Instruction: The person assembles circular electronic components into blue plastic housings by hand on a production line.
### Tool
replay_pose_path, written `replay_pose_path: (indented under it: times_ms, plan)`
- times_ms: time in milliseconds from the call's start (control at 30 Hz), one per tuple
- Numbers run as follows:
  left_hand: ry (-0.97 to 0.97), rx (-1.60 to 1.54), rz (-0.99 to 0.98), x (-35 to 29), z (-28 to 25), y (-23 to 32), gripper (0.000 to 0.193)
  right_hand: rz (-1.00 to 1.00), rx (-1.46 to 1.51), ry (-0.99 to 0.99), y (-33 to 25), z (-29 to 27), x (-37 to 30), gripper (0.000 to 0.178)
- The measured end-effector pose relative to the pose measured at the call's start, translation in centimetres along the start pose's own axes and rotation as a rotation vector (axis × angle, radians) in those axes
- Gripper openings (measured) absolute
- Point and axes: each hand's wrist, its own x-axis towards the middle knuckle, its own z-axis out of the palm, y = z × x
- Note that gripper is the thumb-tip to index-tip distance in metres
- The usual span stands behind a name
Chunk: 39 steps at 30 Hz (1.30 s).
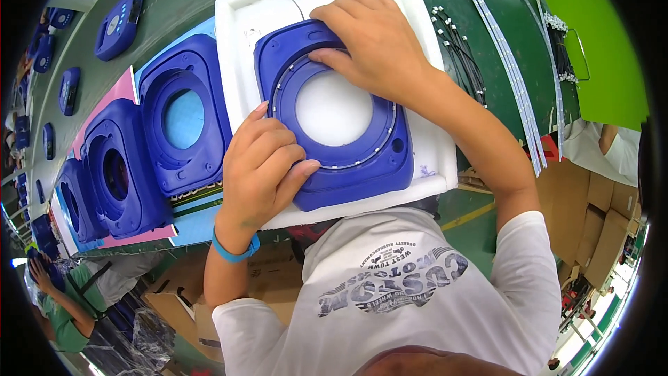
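Note:
A blue plastic housing [355, 191] with a large round opening lies in a white foam tray [440, 143] in front of me. Around its opening runs a thin strip with small white LEDs [357, 163]. My left hand [264, 157] is closed at the housing's left side, its thumb resting beside the ring and its index fingertip at the edge. Over the far edge reaches my right hand [379, 42], fingers bent across the rim and thumb pressed against the ring's upper part. A thin wire [292, 1] sticks out behind the housing's far left corner.
To the left, several similar blue housings [184, 115] stand in a row on the green table [198, 0]. Black cables [463, 56] and LED strips [504, 69] lie to the right, near a bright green panel [598, 49]. A co-worker [76, 303] is at lower left.

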Motion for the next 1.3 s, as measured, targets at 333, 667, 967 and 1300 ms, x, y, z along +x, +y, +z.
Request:
replay_pose_path:
  times_ms: [333,667,967,1300]
  plan:
    - [0.095,-0.035,0.012,-1.1,0.4,-0.6,0.022,-0.021,0.083,0.126,0.1,-2.9,-1.7,0.056]
    - [0.232,0.042,0.012,-2.5,0.3,0.2,0.041,-0.195,-0.066,-0.185,-9.1,-6.5,-10.0,0.069]
    - [0.400,-0.012,0.038,-3.2,0.3,0.2,0.050,-0.047,-0.420,0.190,4.3,-7.8,0.3,0.056]
    - [0.331,0.051,-0.052,-3.0,0.5,0.1,0.033,0.561,-0.541,-0.217,20.9,-0.1,5.6,0.058]
